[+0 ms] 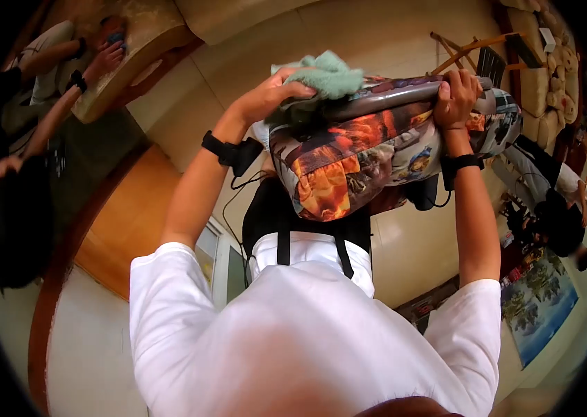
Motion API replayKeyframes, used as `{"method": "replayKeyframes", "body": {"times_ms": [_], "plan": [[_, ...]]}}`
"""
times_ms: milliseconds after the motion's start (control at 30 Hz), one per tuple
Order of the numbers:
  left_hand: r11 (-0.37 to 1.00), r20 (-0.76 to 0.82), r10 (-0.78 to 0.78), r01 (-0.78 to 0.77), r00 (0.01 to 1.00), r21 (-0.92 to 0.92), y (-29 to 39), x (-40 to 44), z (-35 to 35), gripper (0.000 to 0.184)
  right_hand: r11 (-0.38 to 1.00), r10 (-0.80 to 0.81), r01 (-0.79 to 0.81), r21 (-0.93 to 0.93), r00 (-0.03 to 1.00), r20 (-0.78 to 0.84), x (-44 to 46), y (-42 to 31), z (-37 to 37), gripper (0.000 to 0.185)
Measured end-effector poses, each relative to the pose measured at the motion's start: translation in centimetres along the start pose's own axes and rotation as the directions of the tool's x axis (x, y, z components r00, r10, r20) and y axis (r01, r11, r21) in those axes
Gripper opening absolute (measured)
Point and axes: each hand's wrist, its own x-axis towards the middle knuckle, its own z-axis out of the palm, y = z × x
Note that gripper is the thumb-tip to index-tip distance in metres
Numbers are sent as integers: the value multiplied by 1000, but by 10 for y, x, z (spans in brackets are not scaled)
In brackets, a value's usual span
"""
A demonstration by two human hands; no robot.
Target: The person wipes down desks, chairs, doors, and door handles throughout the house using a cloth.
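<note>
A backpack (363, 163) printed in orange, grey and brown is held up in front of my white shirt. My left hand (276, 94) is closed around a pale green cloth (332, 78) at the bag's upper left side, with the cloth lying over its edge. Fingers of my right hand (457, 101) wrap over the bag's grey padded edge (398, 99) near the right end. Each wrist carries a black strap with a small device, and a cable hangs from it. The underside of the bag is hidden.
At upper left, another person's hands (102, 62) are by a pale table (147, 35). A wooden folding frame (477, 45) stands at upper right near a cushioned sofa (536, 90). Several people (561, 215) are at far right, above a landscape picture (543, 306).
</note>
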Motion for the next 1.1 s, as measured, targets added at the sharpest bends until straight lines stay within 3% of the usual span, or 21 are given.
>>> {"method": "replayKeyframes", "body": {"times_ms": [67,133,167,200,300,400,533,600,633,667,733,800,867,900,1000,1100], "plan": [[998,27,36,-34,999,-47,-6,16,13,42,1000,-12,12,1,1000,-18,-2,2,0,26],[922,253,172,-246,952,298,-4,36,30,41,1000,1,-1,-28,1000,-25,-4,6,3,27],[954,120,12,-47,993,295,-1,34,34,42,1000,-18,18,-16,999,-44,-4,7,4,28],[955,132,3,-42,991,293,0,37,35,42,999,-39,39,-2,997,-65,-4,8,4,28],[929,118,-227,179,967,325,-7,41,28,60,999,-27,26,-24,997,-71,-5,8,4,30],[881,102,-367,310,925,358,-5,34,13,67,999,-11,8,-31,997,-82,-6,9,5,30],[875,30,-379,348,925,338,9,27,28,67,999,-32,29,-29,993,-112,-5,7,5,28],[904,201,-242,145,949,403,34,27,40,67,1000,-15,13,-25,995,-97,-2,5,2,24],[787,213,-212,38,954,616,45,22,43,62,1000,-6,4,-29,998,-68,0,4,-1,23],[787,287,-249,21,925,617,57,22,49,55,1000,-9,7,-30,997,-79,4,3,-2,21],[662,436,-82,-278,896,696,67,23,66,38,999,20,-23,-29,994,-104,-10,8,7,24],[634,415,-48,-293,909,716,73,23,86,22,997,73,-75,-31,996,-54,-15,-2,2,28],[458,467,-43,-398,883,795,74,44,91,19,999,50,-51,-13,998,-37,-9,5,3,29],[467,482,-3,-425,876,775,80,42,92,19,999,48,-49,-5,998,-30,2,-6,-4,29],[344,511,-82,-457,856,820,84,63,102,28,998,66,-66,-4,997,-30,0,-2,-1,29],[288,504,107,-512,857,809,68,78,101,65,998,66,-66,16,998,-8,2,-5,-4,29]]}}
